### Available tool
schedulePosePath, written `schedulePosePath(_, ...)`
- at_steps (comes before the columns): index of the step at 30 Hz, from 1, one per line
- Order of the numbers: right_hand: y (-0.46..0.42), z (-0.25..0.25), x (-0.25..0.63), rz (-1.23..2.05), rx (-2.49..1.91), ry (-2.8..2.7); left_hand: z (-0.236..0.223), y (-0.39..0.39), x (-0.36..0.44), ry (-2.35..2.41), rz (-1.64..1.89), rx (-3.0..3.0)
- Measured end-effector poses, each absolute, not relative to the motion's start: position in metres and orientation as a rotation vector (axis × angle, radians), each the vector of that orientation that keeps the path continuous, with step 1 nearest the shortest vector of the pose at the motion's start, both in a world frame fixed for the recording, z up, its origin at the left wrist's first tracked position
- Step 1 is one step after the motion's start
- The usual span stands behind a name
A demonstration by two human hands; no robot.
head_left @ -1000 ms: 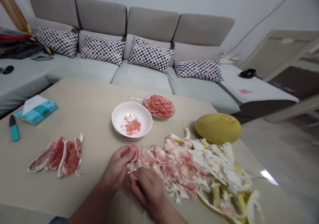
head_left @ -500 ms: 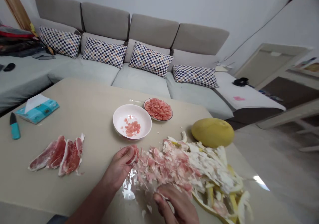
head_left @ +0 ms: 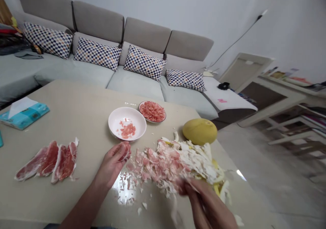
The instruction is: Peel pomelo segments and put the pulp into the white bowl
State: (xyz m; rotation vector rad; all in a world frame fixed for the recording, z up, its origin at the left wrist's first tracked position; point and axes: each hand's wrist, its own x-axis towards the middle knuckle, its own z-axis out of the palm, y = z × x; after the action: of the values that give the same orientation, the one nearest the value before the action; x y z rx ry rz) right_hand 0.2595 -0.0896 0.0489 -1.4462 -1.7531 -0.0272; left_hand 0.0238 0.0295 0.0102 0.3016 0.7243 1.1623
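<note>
Ragged pink pomelo flesh (head_left: 124,153) in the left hand (head_left: 111,166)

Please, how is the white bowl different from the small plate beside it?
The white bowl is larger and deeper than the shallow plate, which has a dark rim. The bowl holds only a small heap of pink pomelo pulp, while the plate is nearly full of it. Both stand on the beige table.

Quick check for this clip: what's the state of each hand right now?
Left hand: closed, holding a piece of pink pomelo flesh.
Right hand: blurred at the pile of white pith; cannot tell if it is open or holding anything.
</note>
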Motion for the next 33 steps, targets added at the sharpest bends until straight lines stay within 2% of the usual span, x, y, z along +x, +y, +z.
schedulePosePath(5,-0.059,0.033,0.277,-0.267,-1.555,-2.083,0.013,0.024,0.023,0.672,0.995,0.454)
schedulePosePath(10,-0.045,0.024,0.271,-0.376,-2.001,-2.022,0.015,0.024,0.023,0.739,0.963,0.538)
schedulePosePath(14,-0.029,0.018,0.264,-0.419,-2.112,-1.901,0.018,0.023,0.023,0.769,0.961,0.555)
schedulePosePath(29,-0.02,0.029,0.261,0.124,-1.876,-1.754,0.023,0.021,0.024,0.752,0.953,0.627)
schedulePosePath(33,-0.017,0.043,0.238,0.531,-1.637,-1.664,0.019,0.019,0.027,0.852,0.978,0.851)
